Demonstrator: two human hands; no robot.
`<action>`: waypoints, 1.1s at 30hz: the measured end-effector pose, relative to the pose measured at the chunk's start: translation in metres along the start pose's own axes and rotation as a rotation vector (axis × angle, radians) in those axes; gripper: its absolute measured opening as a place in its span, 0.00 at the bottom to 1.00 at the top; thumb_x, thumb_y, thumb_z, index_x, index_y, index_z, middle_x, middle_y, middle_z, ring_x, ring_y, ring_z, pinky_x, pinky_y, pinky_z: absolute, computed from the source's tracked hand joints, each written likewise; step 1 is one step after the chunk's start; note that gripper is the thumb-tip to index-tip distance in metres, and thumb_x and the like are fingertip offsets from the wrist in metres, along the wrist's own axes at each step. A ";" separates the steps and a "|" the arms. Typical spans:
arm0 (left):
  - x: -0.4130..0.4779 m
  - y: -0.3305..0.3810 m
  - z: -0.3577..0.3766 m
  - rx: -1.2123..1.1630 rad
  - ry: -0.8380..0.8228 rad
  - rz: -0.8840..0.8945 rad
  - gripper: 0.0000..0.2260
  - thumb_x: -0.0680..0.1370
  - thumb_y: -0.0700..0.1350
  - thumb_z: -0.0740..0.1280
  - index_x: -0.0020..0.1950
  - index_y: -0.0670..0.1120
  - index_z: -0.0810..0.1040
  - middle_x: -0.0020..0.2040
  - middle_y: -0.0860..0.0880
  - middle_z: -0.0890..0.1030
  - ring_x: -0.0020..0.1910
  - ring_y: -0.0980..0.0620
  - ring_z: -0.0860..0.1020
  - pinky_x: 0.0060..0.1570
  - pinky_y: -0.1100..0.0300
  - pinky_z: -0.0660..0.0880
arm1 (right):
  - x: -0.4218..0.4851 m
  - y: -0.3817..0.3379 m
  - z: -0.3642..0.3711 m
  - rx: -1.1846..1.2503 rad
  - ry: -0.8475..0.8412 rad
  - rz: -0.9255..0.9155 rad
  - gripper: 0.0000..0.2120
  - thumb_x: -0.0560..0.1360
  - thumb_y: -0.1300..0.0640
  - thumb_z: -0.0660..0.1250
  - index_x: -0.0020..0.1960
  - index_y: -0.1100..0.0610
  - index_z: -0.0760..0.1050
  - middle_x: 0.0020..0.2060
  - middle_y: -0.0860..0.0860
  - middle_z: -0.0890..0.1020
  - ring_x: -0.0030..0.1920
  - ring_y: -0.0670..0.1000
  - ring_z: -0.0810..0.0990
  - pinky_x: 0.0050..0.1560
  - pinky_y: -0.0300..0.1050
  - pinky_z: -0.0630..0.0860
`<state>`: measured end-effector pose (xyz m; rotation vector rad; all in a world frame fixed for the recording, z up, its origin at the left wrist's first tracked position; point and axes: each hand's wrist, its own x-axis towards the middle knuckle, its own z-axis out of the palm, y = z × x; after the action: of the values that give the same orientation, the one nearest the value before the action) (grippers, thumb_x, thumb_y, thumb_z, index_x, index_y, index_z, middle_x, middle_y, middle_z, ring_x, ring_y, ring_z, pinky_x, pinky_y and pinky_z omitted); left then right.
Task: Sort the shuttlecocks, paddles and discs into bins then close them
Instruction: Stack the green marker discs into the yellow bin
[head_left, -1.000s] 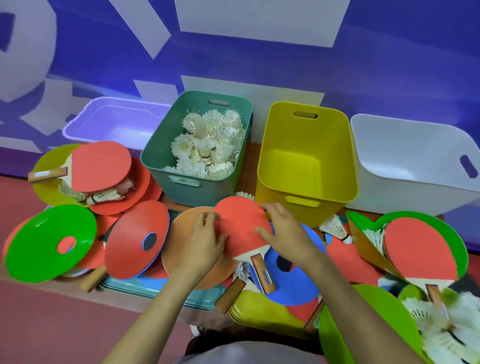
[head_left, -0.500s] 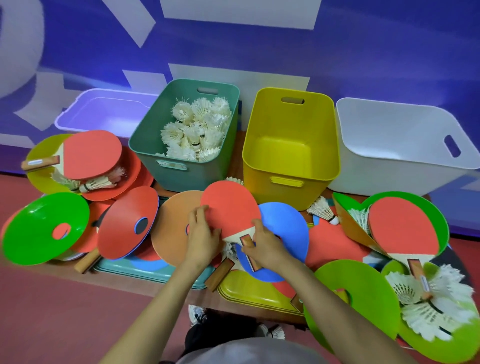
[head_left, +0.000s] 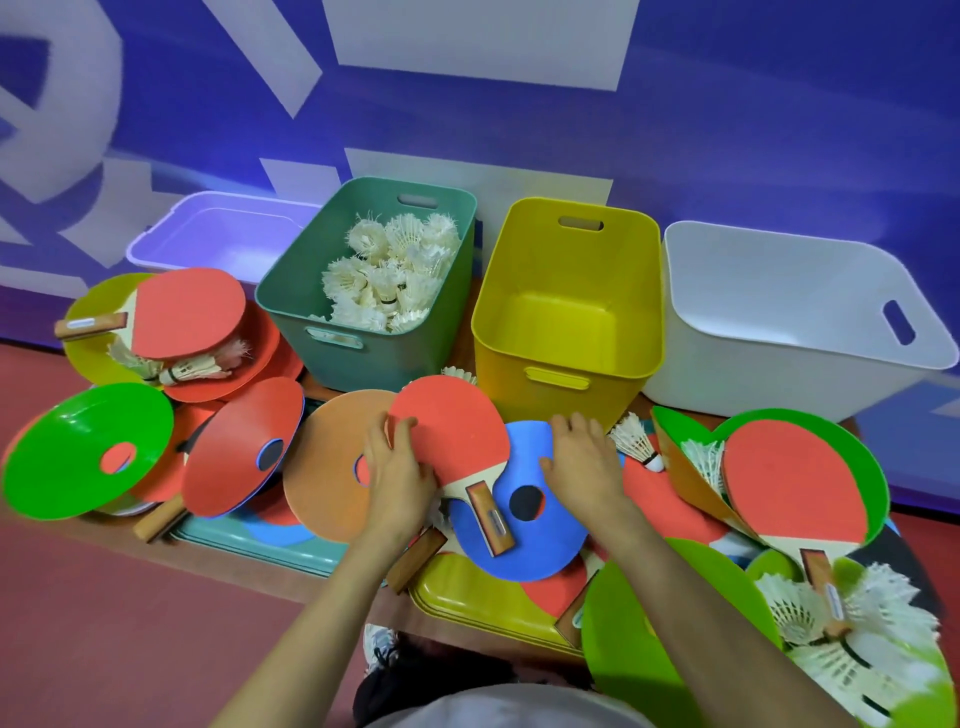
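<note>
Right hand (head_left: 582, 462) gone from the handle of red paddle (head_left: 449, 436), gripped there half a second before; now spread flat and relaxed on blue disc (head_left: 545, 545), holding nothing. Left hand (head_left: 397, 473) kept at the blade's left rim, thumb and fingers seemingly pinching it. Paddle still lying across orange disc (head_left: 327, 467) and blue disc, blade tip just short of the near wall of yellow bin (head_left: 519, 395). Judged meaning: paddle not yet lifted, hold reduced to one hand, blue disc perhaps being steadied or chosen next; sorting of paddles and discs barely begun, only shuttlecocks (head_left: 389, 280) gathered so far, in green bin (head_left: 363, 364). Open room: yellow bin empty straight ahead, white bin (head_left: 753, 384) empty to the right, lilac bin (head_left: 218, 244) at far left. Edges to mind: yellow bin's near wall close beyond the blade, loose shuttlecock (head_left: 636, 441) just beside the right hand, paddle handle resting on the blue disc.
</note>
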<state>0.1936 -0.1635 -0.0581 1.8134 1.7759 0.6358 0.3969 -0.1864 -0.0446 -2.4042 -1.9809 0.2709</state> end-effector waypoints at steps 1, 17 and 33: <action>0.001 0.002 0.000 -0.001 0.024 0.004 0.25 0.72 0.30 0.61 0.69 0.39 0.65 0.72 0.39 0.57 0.72 0.41 0.55 0.69 0.52 0.55 | 0.002 0.004 0.002 -0.004 -0.024 0.037 0.21 0.77 0.54 0.62 0.67 0.57 0.62 0.61 0.55 0.69 0.62 0.57 0.68 0.57 0.50 0.69; 0.033 -0.013 -0.037 0.230 0.216 0.044 0.15 0.71 0.33 0.64 0.56 0.39 0.78 0.62 0.38 0.73 0.62 0.38 0.69 0.62 0.50 0.66 | 0.019 0.008 -0.010 0.366 0.124 -0.026 0.06 0.79 0.57 0.61 0.54 0.58 0.70 0.54 0.54 0.74 0.48 0.60 0.77 0.41 0.51 0.71; 0.035 0.083 0.027 -0.079 -0.268 0.463 0.05 0.81 0.41 0.61 0.55 0.46 0.73 0.41 0.51 0.77 0.43 0.45 0.75 0.37 0.66 0.64 | -0.007 0.060 -0.056 0.697 0.420 -0.217 0.02 0.77 0.56 0.65 0.47 0.54 0.77 0.43 0.47 0.81 0.43 0.48 0.79 0.44 0.45 0.74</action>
<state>0.2753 -0.1300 -0.0247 2.1559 1.1494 0.5875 0.4621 -0.1993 0.0045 -1.6411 -1.5852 0.3429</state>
